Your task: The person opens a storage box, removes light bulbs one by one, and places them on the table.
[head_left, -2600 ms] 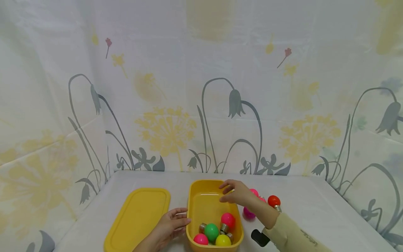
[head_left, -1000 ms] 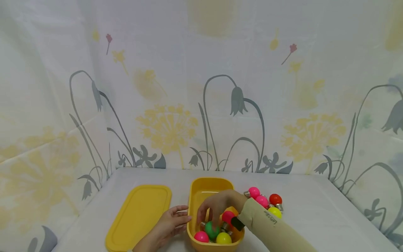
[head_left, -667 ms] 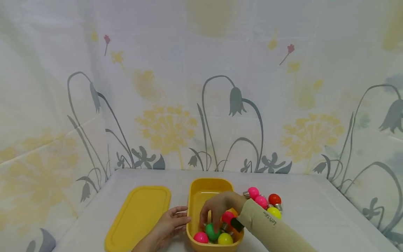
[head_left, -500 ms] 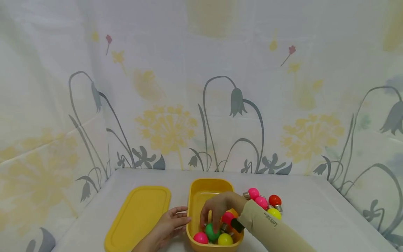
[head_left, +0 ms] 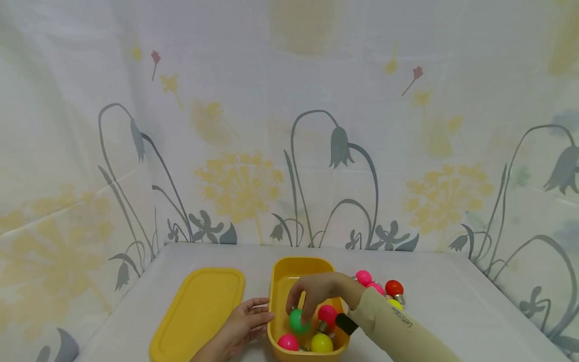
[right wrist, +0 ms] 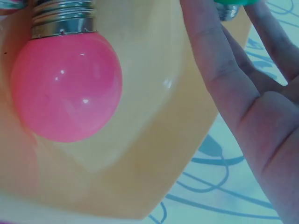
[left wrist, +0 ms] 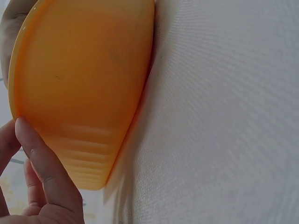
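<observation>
My right hand point(head_left: 312, 294) reaches into a deep yellow plastic box point(head_left: 277, 274) and pinches a green light bulb point(head_left: 298, 322) with its fingertips. In the right wrist view only the bulb's metal screw base point(right wrist: 228, 11) and a sliver of green show between the fingers. A pink bulb point(right wrist: 67, 88) lies close by in the box, with another pink bulb point(head_left: 288, 342) and a yellow bulb point(head_left: 321, 344) at the near end. My left hand point(head_left: 246, 322) rests against the box's left side, fingers fairly straight, a fingertip point(left wrist: 25, 130) right at the rim.
Left of the box, a flat yellow lid point(head_left: 199, 311) lies on the white tabletop point(head_left: 452, 301). Right of the box, partly behind my right forearm, are several bulbs, including a red bulb point(head_left: 394, 288) and a pink bulb point(head_left: 364, 277). A flower-printed curtain point(head_left: 289, 125) hangs behind.
My right hand came down into the box, took hold of the green bulb, and has just raised it slightly up and left from the others. The left hand has stayed at the box's side.
</observation>
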Motion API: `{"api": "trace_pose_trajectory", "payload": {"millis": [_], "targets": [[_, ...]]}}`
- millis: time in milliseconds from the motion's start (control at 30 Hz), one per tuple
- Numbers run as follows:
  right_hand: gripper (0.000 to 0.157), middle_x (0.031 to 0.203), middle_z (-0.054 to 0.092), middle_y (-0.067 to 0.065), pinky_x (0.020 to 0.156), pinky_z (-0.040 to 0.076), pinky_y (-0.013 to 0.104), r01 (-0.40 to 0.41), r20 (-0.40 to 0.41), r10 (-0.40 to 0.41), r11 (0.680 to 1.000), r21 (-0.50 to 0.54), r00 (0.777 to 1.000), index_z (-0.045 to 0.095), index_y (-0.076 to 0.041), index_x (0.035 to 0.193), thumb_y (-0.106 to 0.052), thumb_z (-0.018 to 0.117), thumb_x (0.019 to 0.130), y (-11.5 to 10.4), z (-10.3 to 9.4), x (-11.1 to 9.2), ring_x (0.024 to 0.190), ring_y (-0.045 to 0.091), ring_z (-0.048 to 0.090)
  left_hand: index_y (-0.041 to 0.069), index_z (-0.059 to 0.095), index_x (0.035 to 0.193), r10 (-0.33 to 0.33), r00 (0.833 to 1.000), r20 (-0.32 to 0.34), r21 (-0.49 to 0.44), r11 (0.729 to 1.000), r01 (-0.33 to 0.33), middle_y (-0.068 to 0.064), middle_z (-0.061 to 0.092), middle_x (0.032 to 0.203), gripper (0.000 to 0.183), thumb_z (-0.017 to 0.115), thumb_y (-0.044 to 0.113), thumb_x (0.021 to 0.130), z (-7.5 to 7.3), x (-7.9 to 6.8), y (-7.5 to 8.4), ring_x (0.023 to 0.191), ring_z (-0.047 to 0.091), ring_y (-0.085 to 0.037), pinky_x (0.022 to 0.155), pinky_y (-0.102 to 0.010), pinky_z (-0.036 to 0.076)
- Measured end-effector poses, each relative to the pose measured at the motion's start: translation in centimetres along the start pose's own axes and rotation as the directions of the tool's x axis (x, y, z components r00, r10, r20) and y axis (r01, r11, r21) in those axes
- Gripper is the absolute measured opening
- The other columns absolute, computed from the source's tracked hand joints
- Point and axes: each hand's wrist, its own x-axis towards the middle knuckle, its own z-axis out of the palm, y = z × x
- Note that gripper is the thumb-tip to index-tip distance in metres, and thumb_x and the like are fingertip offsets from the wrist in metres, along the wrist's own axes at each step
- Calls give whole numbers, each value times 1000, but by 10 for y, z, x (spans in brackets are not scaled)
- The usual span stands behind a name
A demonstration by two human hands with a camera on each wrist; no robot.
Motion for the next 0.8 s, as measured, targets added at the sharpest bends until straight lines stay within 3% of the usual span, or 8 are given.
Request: {"api": "trace_pose_trajectory", "payload": {"millis": [200, 400, 600, 800], "targets": [[28, 95, 61, -1, 76, 52, 33, -38, -153, 48, 997, 70, 987, 68, -12, 100, -3, 75, 75, 0, 4, -10, 90, 20, 55, -4, 47, 125, -10, 1000, -12, 7, 1000, 10, -6, 59, 97, 49, 69, 9, 84, 1, 0, 1, 73, 61, -12, 69, -25, 54], [27, 97, 61, 1, 79, 51, 36, 15, -265, 21, 991, 134, 964, 68, -9, 103, -6, 73, 77, 2, 6, -17, 92, 21, 54, -4, 48, 125, -3, 1000, -10, 0, 1000, 3, -6, 58, 97, 49, 70, 10, 83, 1, 0, 1, 72, 61, -11, 68, -24, 54], [29, 98, 62, 2, 77, 53, 36, 61, -375, 2, 986, 155, 927, 67, -9, 106, -11, 74, 78, 2, 8, -25, 91, 22, 56, -5, 47, 125, -3, 1000, -7, 10, 1000, 3, -6, 58, 96, 49, 70, 10, 84, 0, 0, 2, 73, 61, -12, 69, -24, 54], [35, 102, 62, 2, 76, 54, 35, 101, -483, -4, 979, 175, 876, 65, -8, 109, -14, 77, 77, 7, 15, -32, 94, 23, 59, -4, 47, 125, -6, 1000, -3, 9, 1000, 6, -6, 58, 96, 49, 69, 10, 84, -1, 0, 1, 73, 61, -11, 69, -25, 53]]}}
